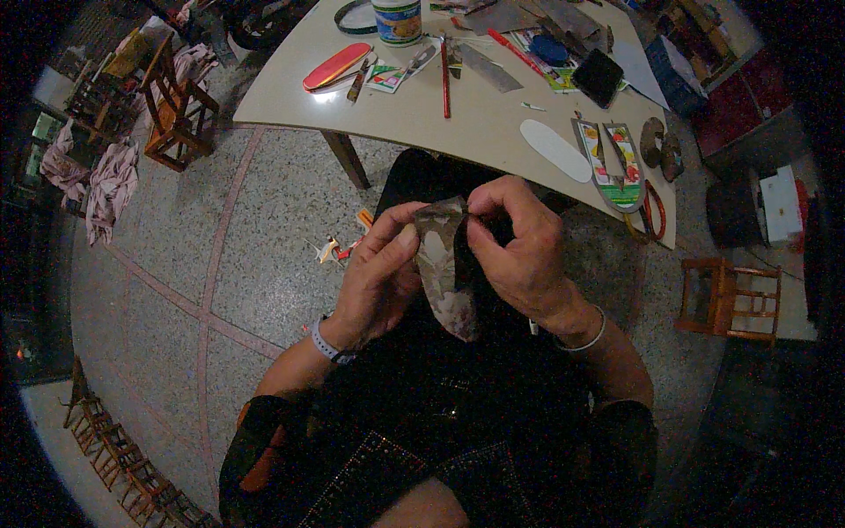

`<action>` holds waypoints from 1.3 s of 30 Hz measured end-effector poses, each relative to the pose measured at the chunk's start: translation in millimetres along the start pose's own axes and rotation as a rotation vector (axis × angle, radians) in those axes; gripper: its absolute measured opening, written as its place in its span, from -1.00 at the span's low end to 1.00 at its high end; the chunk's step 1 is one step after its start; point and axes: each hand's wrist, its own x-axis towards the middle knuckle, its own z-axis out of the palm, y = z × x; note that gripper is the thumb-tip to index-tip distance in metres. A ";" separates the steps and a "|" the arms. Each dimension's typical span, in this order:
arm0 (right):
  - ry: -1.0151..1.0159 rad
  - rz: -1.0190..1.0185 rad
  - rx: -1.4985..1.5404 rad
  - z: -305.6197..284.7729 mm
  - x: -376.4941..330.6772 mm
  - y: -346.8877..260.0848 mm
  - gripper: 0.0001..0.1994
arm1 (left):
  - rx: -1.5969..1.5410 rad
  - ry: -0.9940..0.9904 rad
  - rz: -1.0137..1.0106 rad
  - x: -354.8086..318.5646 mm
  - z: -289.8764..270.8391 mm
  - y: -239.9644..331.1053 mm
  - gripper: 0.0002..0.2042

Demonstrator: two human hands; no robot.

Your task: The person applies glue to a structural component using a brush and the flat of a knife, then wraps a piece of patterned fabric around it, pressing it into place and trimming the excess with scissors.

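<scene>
A grey-brown patterned cloth shoe upper (438, 255), pointed at one end and rounded at the other, hangs in front of my body above my dark-clothed lap. My left hand (383, 273) grips its left side, with the thumb on the near face and the fingers behind. At the top right corner, the thumb and forefinger of my right hand (519, 246) are pinched together on its edge. Whether a needle or thread is also between those fingertips is too small to tell.
Beyond my hands stands a table (396, 101) bearing a red insole (338, 66), a white insole (555, 150), a tub (398, 22), a phone (598, 77), red-handled scissors (654, 211) and small shoes (660, 150). Wooden chairs (726, 299) stand around. Scraps (331, 250) lie on the floor.
</scene>
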 end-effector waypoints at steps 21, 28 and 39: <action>-0.070 -0.082 -0.008 -6.0 9.3 5.0 -0.87 | 0.070 -0.006 0.004 2.1 1.2 6.4 -0.67; -0.106 -0.040 0.027 -4.2 14.9 13.9 -0.90 | 0.031 0.017 -0.054 11.1 0.6 9.9 -0.67; -0.181 0.180 0.124 8.2 22.9 32.9 -0.93 | -0.037 0.097 -0.101 20.2 -10.7 10.3 -0.70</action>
